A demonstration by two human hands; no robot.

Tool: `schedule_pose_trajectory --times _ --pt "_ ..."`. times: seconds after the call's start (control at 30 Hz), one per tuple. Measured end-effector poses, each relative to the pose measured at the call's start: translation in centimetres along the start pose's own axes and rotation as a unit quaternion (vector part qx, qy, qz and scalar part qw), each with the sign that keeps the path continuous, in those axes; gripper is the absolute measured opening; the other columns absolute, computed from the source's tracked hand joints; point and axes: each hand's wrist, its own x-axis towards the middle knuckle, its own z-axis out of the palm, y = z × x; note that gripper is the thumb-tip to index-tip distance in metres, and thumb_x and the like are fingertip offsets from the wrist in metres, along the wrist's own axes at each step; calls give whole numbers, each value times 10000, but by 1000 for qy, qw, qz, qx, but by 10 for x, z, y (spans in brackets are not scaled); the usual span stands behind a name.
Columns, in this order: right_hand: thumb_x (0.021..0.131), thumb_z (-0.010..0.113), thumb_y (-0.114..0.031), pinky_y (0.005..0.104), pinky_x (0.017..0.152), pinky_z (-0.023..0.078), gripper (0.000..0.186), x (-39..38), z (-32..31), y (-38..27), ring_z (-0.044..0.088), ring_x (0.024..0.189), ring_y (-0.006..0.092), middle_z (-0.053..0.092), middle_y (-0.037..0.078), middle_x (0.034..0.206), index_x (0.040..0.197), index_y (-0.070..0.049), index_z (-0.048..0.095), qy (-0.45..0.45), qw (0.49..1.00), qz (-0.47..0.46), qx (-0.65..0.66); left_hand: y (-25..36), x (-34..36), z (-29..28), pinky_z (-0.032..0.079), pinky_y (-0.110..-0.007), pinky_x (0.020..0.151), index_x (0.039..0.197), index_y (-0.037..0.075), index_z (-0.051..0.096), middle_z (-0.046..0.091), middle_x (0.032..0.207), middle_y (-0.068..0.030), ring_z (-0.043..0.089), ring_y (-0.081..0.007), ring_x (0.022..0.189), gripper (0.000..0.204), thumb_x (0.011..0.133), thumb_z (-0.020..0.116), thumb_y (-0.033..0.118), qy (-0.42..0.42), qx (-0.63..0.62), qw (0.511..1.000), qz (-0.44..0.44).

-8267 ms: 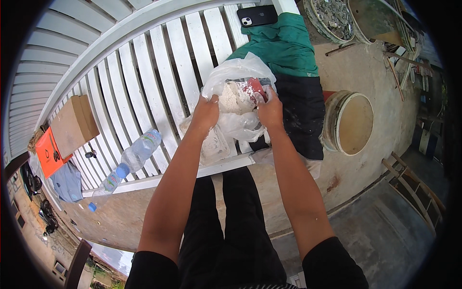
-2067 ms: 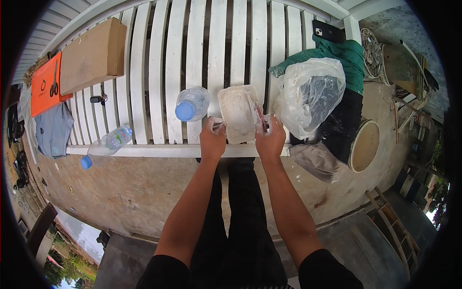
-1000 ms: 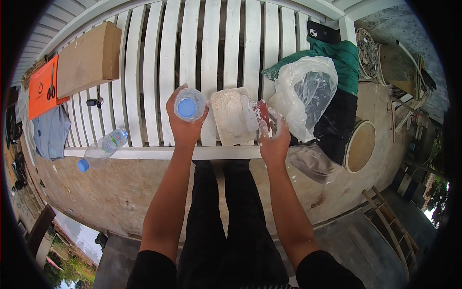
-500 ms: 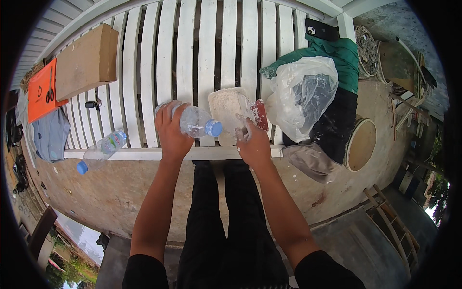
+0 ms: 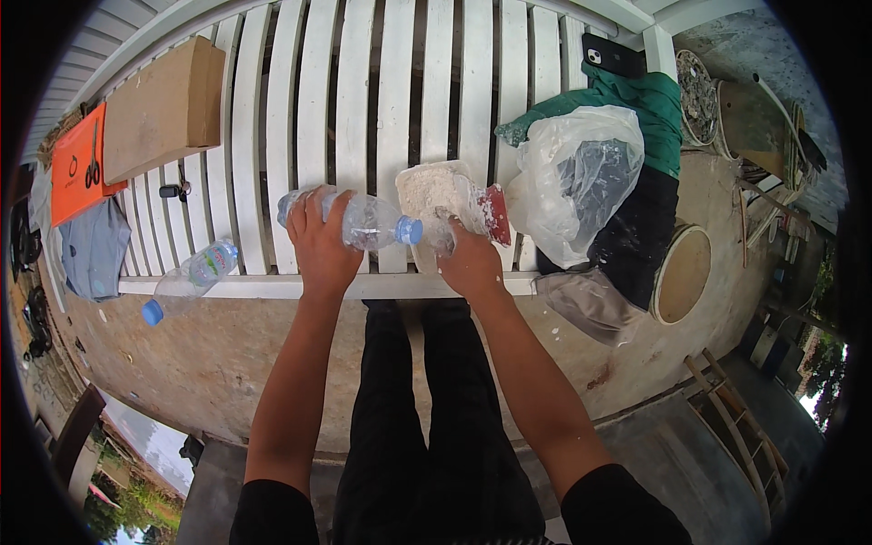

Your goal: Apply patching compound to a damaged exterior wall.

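My left hand point(image 5: 322, 241) is wrapped round a clear plastic bottle point(image 5: 368, 223), which lies sideways with its blue cap pointing right. Beside the cap, my right hand point(image 5: 468, 254) reaches over the near part of a shallow container of off-white powder point(image 5: 434, 187). White powder coats its fingers, which are bent together; whatever they may hold is hidden. A red flat piece point(image 5: 496, 215), dusted white, stands at the container's right side, just beyond that hand. A second clear bottle point(image 5: 195, 274) with a blue cap lies apart to the left, on the bench's front edge.
Both bottles and the container are on a white slatted bench point(image 5: 395, 100). Rightward lie a clear plastic bag point(image 5: 577, 182), green cloth point(image 5: 649, 109) and a black phone point(image 5: 613, 56). A cardboard box point(image 5: 163, 109), orange sheet point(image 5: 77, 168), scissors point(image 5: 93, 163) and keys point(image 5: 173, 191) are leftward.
My left hand has tipped the bottle nearly level and its cap has shifted slightly right. My right hand has moved a little left, its fingers drawing together over the container.
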Motion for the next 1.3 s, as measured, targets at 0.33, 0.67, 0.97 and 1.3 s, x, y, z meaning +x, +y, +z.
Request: schedule_pose_trajectory --times 0.33,0.67,0.97,1.3 --pt "797 623 -249 436 795 518 514 4 3 1 651 858 364 661 218 898 1272 -71 542 -18 1000 -8 5 0 1 5 306 -494 1018 1139 135 592 490 1204 -115 432 -350 1163 617 552 745 22 -17 14 1000 11" --pt "794 629 -256 442 774 524 483 5 -4 -5 657 843 357 667 208 883 1246 -95 572 -20 1000 7 -5 -3 0 6 302 -512 1024 1145 128 591 488 1218 -152 431 -378 1175 621 551 739 25 -39 23 998 31" --pt "781 634 -247 436 761 528 514 7 -2 -4 660 836 354 670 202 888 1270 -113 549 5 1000 18 -11 -12 1 6 285 -514 1055 1175 142 588 489 1243 -163 432 -365 1201 662 541 755 48 -63 49 995 51" --pt "767 647 -244 427 771 529 521 8 -3 -6 663 846 341 673 197 889 1258 -93 560 6 1000 7 -5 -12 3 7 290 -511 1053 1175 139 586 491 1240 -159 434 -357 1199 676 529 768 62 -69 50 995 53"
